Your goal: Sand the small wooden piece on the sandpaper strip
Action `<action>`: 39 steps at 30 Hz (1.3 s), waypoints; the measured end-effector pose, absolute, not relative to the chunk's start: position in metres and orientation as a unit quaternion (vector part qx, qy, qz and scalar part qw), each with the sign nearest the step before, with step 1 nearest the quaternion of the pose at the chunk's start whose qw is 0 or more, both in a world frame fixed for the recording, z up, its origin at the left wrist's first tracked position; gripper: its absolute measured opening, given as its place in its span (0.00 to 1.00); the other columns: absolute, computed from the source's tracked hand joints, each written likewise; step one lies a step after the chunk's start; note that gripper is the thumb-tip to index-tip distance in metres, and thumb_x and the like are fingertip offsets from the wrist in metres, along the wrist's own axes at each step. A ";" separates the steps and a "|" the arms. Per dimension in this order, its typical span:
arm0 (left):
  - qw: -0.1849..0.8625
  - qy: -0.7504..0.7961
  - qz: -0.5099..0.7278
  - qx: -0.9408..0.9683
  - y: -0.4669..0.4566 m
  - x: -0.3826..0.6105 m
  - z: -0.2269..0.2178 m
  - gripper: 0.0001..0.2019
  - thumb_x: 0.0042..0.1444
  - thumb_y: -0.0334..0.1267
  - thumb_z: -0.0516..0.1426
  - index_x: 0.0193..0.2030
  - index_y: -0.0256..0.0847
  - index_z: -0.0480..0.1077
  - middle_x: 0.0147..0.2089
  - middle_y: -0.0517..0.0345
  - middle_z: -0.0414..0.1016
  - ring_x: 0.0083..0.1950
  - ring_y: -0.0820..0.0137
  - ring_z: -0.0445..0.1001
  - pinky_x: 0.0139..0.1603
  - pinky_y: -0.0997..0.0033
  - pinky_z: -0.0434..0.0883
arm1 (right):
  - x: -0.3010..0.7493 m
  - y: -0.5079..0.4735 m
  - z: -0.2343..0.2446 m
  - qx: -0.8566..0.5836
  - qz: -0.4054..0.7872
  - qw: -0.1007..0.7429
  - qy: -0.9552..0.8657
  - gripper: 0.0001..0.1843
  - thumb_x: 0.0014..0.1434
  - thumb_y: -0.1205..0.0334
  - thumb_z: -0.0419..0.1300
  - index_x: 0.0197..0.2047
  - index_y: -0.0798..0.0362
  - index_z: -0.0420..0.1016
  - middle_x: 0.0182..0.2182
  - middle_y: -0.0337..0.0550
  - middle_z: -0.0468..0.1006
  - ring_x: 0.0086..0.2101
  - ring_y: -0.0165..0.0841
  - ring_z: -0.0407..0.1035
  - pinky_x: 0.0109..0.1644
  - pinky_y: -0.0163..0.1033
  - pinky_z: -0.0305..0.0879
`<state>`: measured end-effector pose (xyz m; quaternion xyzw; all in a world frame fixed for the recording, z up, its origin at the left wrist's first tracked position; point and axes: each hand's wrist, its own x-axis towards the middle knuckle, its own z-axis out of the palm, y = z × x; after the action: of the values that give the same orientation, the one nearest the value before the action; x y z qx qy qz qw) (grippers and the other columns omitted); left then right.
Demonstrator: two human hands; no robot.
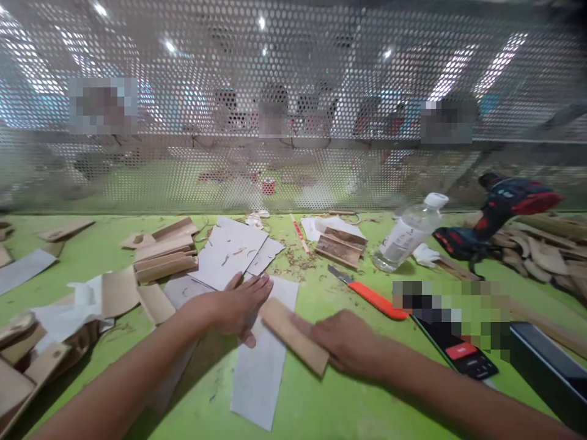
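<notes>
My left hand (241, 299) lies flat with its fingers stretched out, over the top of a narrow white paper strip (261, 391). Nothing shows in its grip. In my right hand (346, 342) is the edge of a flat, light brown strip of wood or bamboo (296, 339), which slants across the paper. The index finger reaches onto that piece while the other fingers are curled, partly hidden. Beyond my left hand are white paper sheets (229, 247) with shavings on them. An orange-handled utility knife (378, 300) rests beyond my right hand, blade exposed.
A clear bottle (406, 235) and a cordless drill (499, 211) stand at the right. Curved wood-like pieces (165, 266) are piled left; a grooved brown piece (342, 247) lies ahead. A phone (454, 342) lies right. A perforated screen (293, 153) borders the green table (358, 409).
</notes>
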<state>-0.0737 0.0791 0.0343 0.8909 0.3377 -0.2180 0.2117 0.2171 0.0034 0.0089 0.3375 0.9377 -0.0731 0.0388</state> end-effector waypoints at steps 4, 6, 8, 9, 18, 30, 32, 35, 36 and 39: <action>0.227 0.355 -0.221 0.880 0.079 -0.073 0.036 0.65 0.51 0.55 0.69 0.79 0.41 0.26 0.80 0.36 0.26 0.80 0.47 0.29 0.75 0.36 0.31 | 0.216 0.003 0.012 0.338 -0.098 0.018 0.936 0.34 0.68 0.62 0.49 0.76 0.52 0.53 0.32 0.43 0.83 0.28 0.36 0.74 0.30 0.40 0.54; 0.230 0.361 -0.224 0.876 0.079 -0.072 0.039 0.65 0.51 0.54 0.70 0.79 0.41 0.26 0.80 0.36 0.26 0.80 0.48 0.29 0.75 0.36 0.32 | 0.215 0.001 0.014 0.380 -0.074 0.020 0.922 0.33 0.67 0.65 0.48 0.75 0.54 0.55 0.34 0.45 0.84 0.29 0.36 0.75 0.29 0.40 0.53; 0.229 0.354 -0.226 0.878 0.079 -0.072 0.041 0.64 0.52 0.49 0.70 0.79 0.42 0.26 0.80 0.36 0.26 0.80 0.49 0.29 0.75 0.35 0.33 | 0.213 -0.003 0.014 0.350 -0.069 0.045 0.933 0.37 0.64 0.65 0.53 0.75 0.55 0.53 0.29 0.43 0.83 0.26 0.37 0.73 0.27 0.41 0.51; 0.228 0.350 -0.225 0.880 0.079 -0.072 0.042 0.64 0.52 0.46 0.69 0.79 0.43 0.25 0.80 0.37 0.26 0.80 0.49 0.29 0.75 0.35 0.34 | 0.212 -0.005 0.014 0.307 -0.080 0.049 0.947 0.38 0.64 0.63 0.54 0.75 0.55 0.52 0.29 0.42 0.83 0.26 0.37 0.73 0.27 0.41 0.50; 0.233 0.334 -0.213 0.888 0.084 -0.077 0.034 0.64 0.52 0.49 0.69 0.79 0.43 0.24 0.80 0.36 0.25 0.80 0.48 0.29 0.76 0.39 0.39 | 0.212 -0.003 0.011 0.311 -0.052 0.066 0.947 0.37 0.62 0.65 0.55 0.74 0.49 0.55 0.30 0.42 0.83 0.25 0.35 0.72 0.27 0.39 0.49; 0.240 0.330 -0.216 0.887 0.085 -0.076 0.038 0.64 0.53 0.56 0.67 0.79 0.39 0.26 0.79 0.32 0.23 0.79 0.45 0.27 0.75 0.39 0.39 | 0.217 0.002 0.039 0.350 -0.232 -0.032 0.907 0.31 0.68 0.61 0.50 0.73 0.47 0.62 0.29 0.41 0.84 0.23 0.32 0.70 0.30 0.34 0.58; 0.242 0.334 -0.215 0.885 0.085 -0.077 0.037 0.63 0.54 0.57 0.67 0.79 0.41 0.26 0.80 0.34 0.23 0.79 0.46 0.27 0.76 0.40 0.39 | 0.217 0.004 0.040 0.416 -0.176 -0.031 0.892 0.32 0.64 0.64 0.50 0.71 0.52 0.66 0.30 0.47 0.84 0.24 0.34 0.70 0.30 0.36 0.58; 0.242 0.336 -0.219 0.883 0.085 -0.077 0.037 0.64 0.52 0.56 0.68 0.79 0.42 0.25 0.80 0.35 0.23 0.79 0.46 0.27 0.76 0.39 0.39 | 0.218 0.004 0.043 0.423 -0.168 -0.022 0.890 0.34 0.64 0.64 0.49 0.72 0.54 0.63 0.28 0.47 0.83 0.22 0.34 0.68 0.29 0.37 0.57; 0.242 0.333 -0.219 0.885 0.085 -0.077 0.038 0.65 0.52 0.56 0.68 0.79 0.42 0.25 0.80 0.34 0.23 0.79 0.47 0.28 0.76 0.39 0.39 | 0.218 0.004 0.044 0.398 -0.194 -0.025 0.896 0.34 0.64 0.64 0.50 0.73 0.52 0.63 0.27 0.45 0.83 0.21 0.33 0.67 0.28 0.36 0.57; 0.241 0.328 -0.215 0.888 0.085 -0.076 0.038 0.65 0.52 0.55 0.68 0.79 0.42 0.25 0.80 0.34 0.23 0.80 0.48 0.28 0.76 0.40 0.39 | 0.222 0.008 0.048 0.373 -0.219 -0.048 0.900 0.30 0.65 0.63 0.52 0.70 0.46 0.68 0.29 0.40 0.84 0.23 0.32 0.69 0.29 0.34 0.58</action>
<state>-0.0760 0.0845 0.0382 0.8876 0.3284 -0.2153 0.2408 0.2215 0.0079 0.0476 0.3731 0.9003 -0.2190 -0.0482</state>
